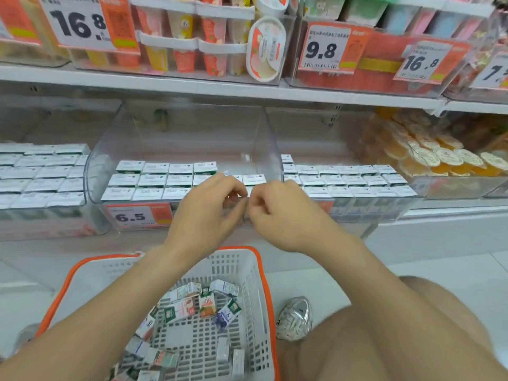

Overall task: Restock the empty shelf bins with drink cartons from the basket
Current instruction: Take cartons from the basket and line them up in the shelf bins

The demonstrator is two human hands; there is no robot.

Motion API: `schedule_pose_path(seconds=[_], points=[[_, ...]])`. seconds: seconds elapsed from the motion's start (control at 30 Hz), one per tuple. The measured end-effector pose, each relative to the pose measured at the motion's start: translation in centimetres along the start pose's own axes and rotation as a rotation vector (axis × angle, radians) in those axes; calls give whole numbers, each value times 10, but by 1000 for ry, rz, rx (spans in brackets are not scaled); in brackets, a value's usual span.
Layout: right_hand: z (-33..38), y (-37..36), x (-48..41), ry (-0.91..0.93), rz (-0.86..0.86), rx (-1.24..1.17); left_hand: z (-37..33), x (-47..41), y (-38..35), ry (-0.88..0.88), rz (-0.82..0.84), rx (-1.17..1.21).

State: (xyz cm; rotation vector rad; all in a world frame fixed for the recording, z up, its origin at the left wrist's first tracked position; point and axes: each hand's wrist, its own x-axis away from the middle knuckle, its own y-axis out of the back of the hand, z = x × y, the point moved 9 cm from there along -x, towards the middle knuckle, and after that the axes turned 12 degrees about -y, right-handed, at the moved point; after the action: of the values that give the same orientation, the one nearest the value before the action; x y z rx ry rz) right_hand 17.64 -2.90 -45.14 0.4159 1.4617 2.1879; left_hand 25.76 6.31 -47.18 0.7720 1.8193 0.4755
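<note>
A clear plastic shelf bin (110, 149) holds rows of small white-topped drink cartons (154, 180). Both hands are over its front edge. My left hand (209, 207) and my right hand (277, 210) meet with curled fingers, fingertips close together at the front row. What they pinch is hidden by the fingers. Below, a white basket with an orange rim (247, 270) holds several loose drink cartons (203, 303) lying at odd angles.
Neighbouring bins of cartons stand to the left (41, 174) and right (357, 180). A 6.5 price tag (134, 215) hangs on the middle bin. Jelly cups (428, 152) fill the far-right bin. The upper shelf (220, 89) overhangs. My shoe (295, 317) and knee are beside the basket.
</note>
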Motion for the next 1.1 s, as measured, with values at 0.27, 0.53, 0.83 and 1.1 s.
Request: schedule_pose_path(seconds=[0.27, 0.53, 0.83, 1.1], points=[[-10, -188, 70, 106, 832, 542, 37, 166, -60, 260, 696, -60], [-15, -301, 84, 312, 879, 719, 96, 325, -110, 565, 1224, -80], [-57, -390, 88, 308, 906, 801, 138, 439, -117, 1065, 1188, -120], [-66, -443, 93, 325, 951, 882, 149, 452, -127, 1155, 1082, -78]])
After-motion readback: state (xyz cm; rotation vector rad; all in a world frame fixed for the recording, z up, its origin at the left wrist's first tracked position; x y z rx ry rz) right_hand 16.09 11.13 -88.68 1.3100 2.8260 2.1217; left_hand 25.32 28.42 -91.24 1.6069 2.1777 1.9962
